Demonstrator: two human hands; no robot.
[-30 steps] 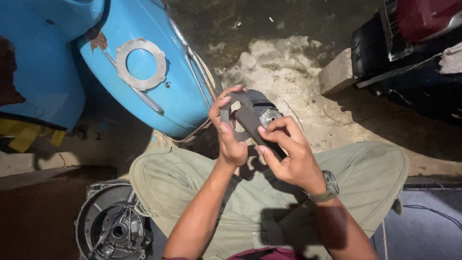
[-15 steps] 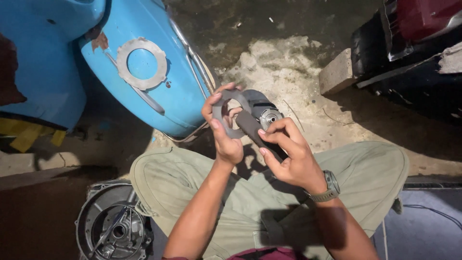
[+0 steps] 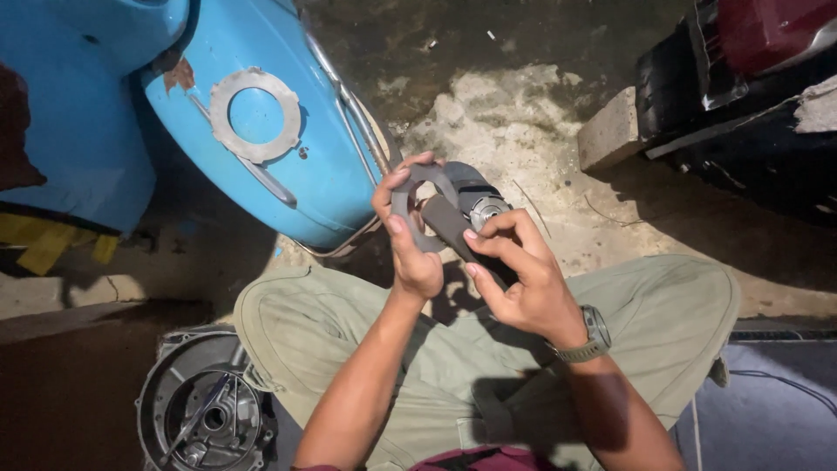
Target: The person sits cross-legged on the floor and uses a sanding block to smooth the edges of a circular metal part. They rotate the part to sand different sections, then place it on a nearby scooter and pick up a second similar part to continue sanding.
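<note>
A blue scooter body (image 3: pixel 288 131) lies tilted across the upper left, with a flat grey metal ring (image 3: pixel 255 116) resting on its panel. Below it, at the lower left by the person's knee, a round grey engine casing (image 3: pixel 205 410) sits open on the floor, its inner parts bare. A concrete block (image 3: pixel 610 135) lies on the rough floor at the upper right, beside a dark vehicle.

The person sits with olive trousers (image 3: pixel 488 349) spread across the lap and holds the work above them, in front of the scooter's edge. The right hand (image 3: pixel 523 279) (a watch on its wrist) has its fingers closed around a dark grey tool handle (image 3: pixel 453 231) with a round metal hub (image 3: pixel 481 209) at its upper end. The left hand (image 3: pixel 410 235) pinches a second grey ring (image 3: pixel 414 205) between thumb and curled fingers, held against the handle just beside the hub.

Judging by this, the ring is in hand but not seated on anything, the casing is open, and one ring lies apart on the panel.
</note>
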